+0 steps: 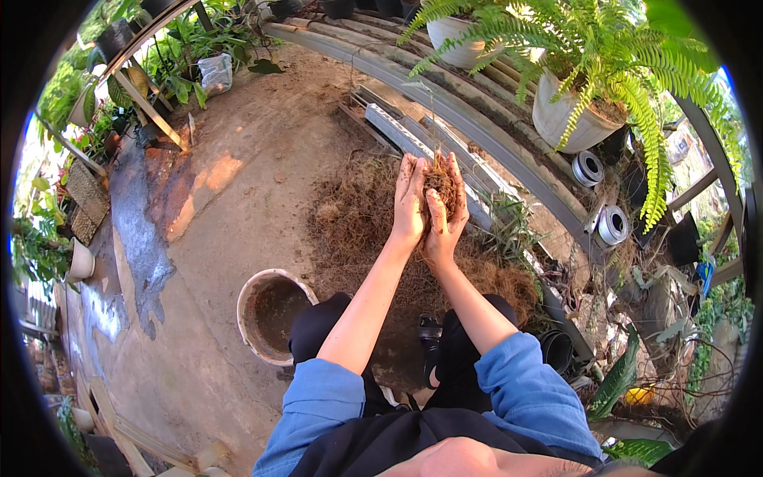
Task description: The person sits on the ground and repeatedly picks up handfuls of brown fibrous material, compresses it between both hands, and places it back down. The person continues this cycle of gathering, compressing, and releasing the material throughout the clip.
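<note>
Between my left hand and my right hand is a clump of brown fibre and soil, cupped from both sides. A thin plant stem rises out of the clump. Dark soil sticks to the fingers of both hands. Beneath them, loose brown root-like fibre is spread over the ground, with a paler brown heap of it to the right. A round bucket holding murky brown liquid stands by my left knee.
Metal bars lie just beyond my hands. White pots with ferns stand on a slatted bench at the upper right, above silvery rings. A wet patch marks the floor at left, near a small white pot and potted plants.
</note>
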